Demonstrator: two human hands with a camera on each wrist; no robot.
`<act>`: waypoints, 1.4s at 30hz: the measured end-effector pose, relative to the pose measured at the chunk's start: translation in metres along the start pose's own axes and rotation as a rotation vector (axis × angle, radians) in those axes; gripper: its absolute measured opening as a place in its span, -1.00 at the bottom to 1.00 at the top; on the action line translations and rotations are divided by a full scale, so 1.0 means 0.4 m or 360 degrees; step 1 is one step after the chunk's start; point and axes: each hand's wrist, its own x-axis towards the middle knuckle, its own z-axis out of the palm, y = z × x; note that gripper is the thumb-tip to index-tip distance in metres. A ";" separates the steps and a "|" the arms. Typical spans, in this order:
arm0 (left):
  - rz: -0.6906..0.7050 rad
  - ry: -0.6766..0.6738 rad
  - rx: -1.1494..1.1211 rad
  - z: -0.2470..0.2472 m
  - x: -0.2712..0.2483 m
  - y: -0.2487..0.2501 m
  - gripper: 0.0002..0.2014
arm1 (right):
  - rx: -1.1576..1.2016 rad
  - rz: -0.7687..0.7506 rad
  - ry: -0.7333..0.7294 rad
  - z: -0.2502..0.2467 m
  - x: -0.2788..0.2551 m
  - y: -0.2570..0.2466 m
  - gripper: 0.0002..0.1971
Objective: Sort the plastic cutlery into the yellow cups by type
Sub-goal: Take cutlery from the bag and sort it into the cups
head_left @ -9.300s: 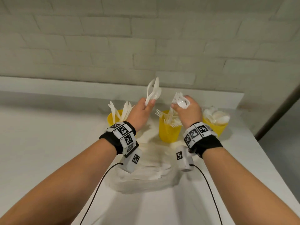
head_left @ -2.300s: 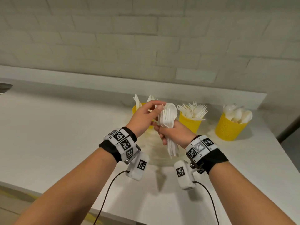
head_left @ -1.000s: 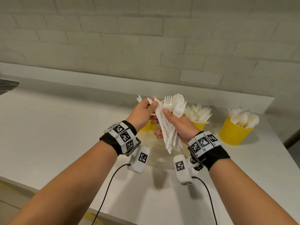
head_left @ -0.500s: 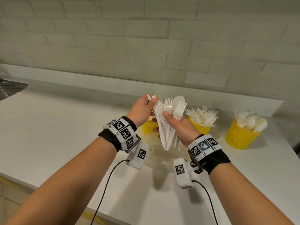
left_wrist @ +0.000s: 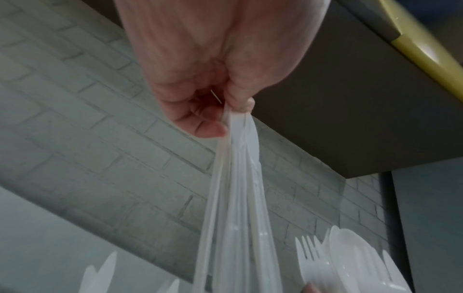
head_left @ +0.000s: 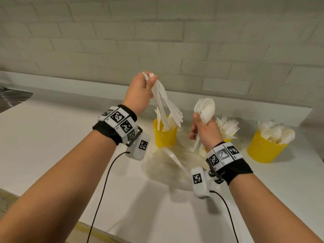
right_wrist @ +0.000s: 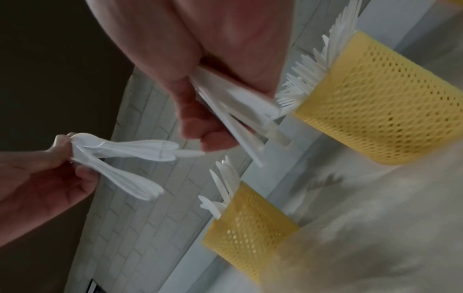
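My left hand [head_left: 149, 81] is raised above the left yellow cup [head_left: 164, 137] and pinches several white knives [head_left: 164, 106] at their top ends; they hang down toward that cup, which holds more knives. The pinch [left_wrist: 233, 115] shows close up in the left wrist view. To the right, my right hand [head_left: 198, 125] grips a bunch of spoons with a fork [head_left: 206, 109], heads up, handles sticking out below [right_wrist: 240, 123]. The middle cup [right_wrist: 375, 119] holds forks and the right cup [head_left: 264, 148] holds spoons. One blurred white piece [head_left: 173, 158] is below the hands, over the counter.
The three cups stand in a row near the back of the white counter [head_left: 52, 146], under a brick wall. The counter's front edge runs at the lower left. Cables trail from both wrist cameras.
My left hand has pulled the knives out of the bundle in my right hand and lifted them up and left, over the left cup. The right hand keeps the spoons and fork.
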 end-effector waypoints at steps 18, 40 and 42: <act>0.0074 -0.0182 0.0514 0.101 0.021 -0.158 -0.81 | -0.0200 -0.0020 -0.0036 -0.034 0.022 0.021 -0.80; -0.0399 -0.0755 0.1023 0.076 -0.222 -0.196 -0.90 | -0.2052 0.0475 -0.0749 0.010 -0.102 0.155 -0.52; -0.0561 -0.0829 0.1008 0.079 -0.251 -0.221 -0.89 | -0.2018 0.0472 -0.0668 0.010 -0.114 0.161 -0.68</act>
